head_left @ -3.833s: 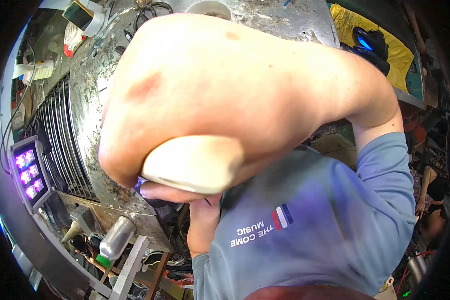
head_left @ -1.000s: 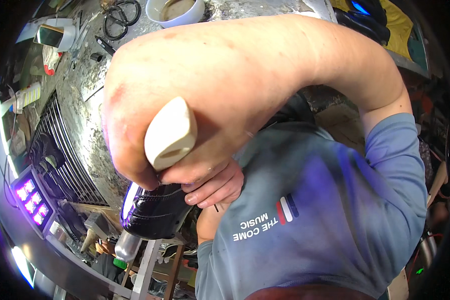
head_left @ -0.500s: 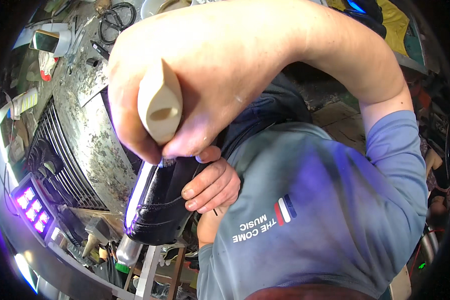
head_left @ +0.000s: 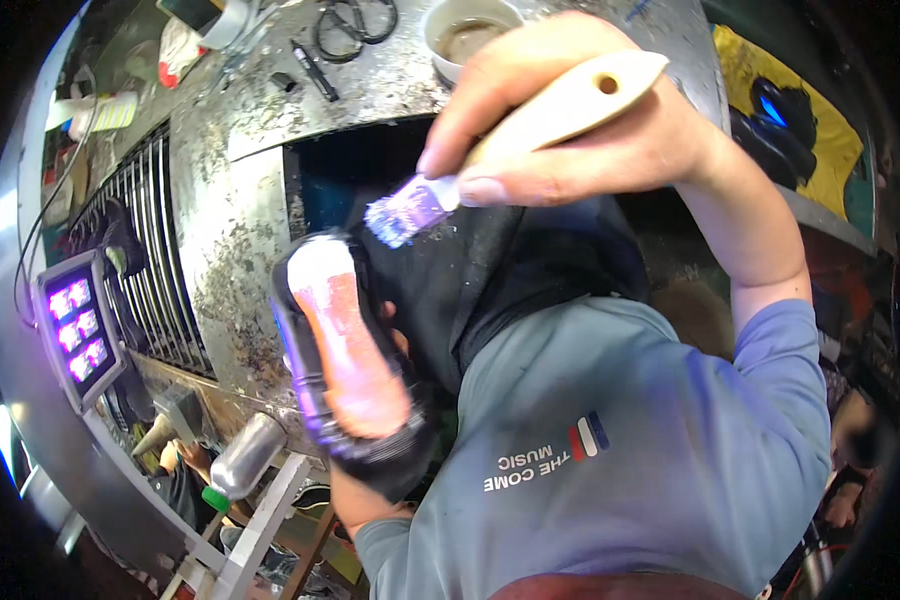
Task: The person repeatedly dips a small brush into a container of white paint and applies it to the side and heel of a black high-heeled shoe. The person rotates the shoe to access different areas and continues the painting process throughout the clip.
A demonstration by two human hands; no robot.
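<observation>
A black shoe (head_left: 355, 350) is held with its underside turned up. The middle of that underside is orange-pink, and a white patch covers its far end. My left hand (head_left: 400, 338) grips the shoe from beneath; only a few fingertips show beside it, the rest being hidden. In my right hand (head_left: 580, 130) is a flat brush with a pale wooden handle (head_left: 560, 108). Its bristles (head_left: 408, 212) look whitish under purple light and stand apart from the shoe, just beyond its far right edge.
A worn metal bench (head_left: 240, 230) lies ahead, with black scissors (head_left: 355, 28), a black pen (head_left: 315, 72) and a white bowl of liquid (head_left: 470, 38). A purple-lit lamp panel (head_left: 78, 325) and metal bars (head_left: 150, 240) are at left. A green-capped bottle (head_left: 245, 460) is lower left.
My right hand has lifted the brush off the shoe and moved right, tilting the handle sideways. My left hand has turned the shoe so its underside faces up.
</observation>
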